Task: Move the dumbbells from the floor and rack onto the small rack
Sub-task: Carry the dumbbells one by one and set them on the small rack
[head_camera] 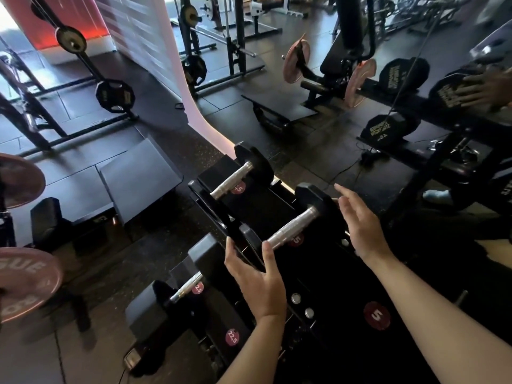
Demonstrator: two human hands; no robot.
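A small black rack (327, 275) with red weight stickers stands in front of me against a mirror. A black hex dumbbell with a silver handle (293, 227) lies across its upper tier. My left hand (260, 284) is open just below the handle's near end, thumb touching it. My right hand (360, 225) is open beside the dumbbell's far head, fingers spread. Another dumbbell (235, 176) rests further up the rack, and a larger one (185, 286) sits on the lower left tier.
The mirror reflects a big dumbbell rack (401, 106) with large dumbbells, and a hand. Pink weight plates (25, 281) on a machine stand at left. A dark bench pad (138, 173) lies on the rubber floor. Squat racks fill the background.
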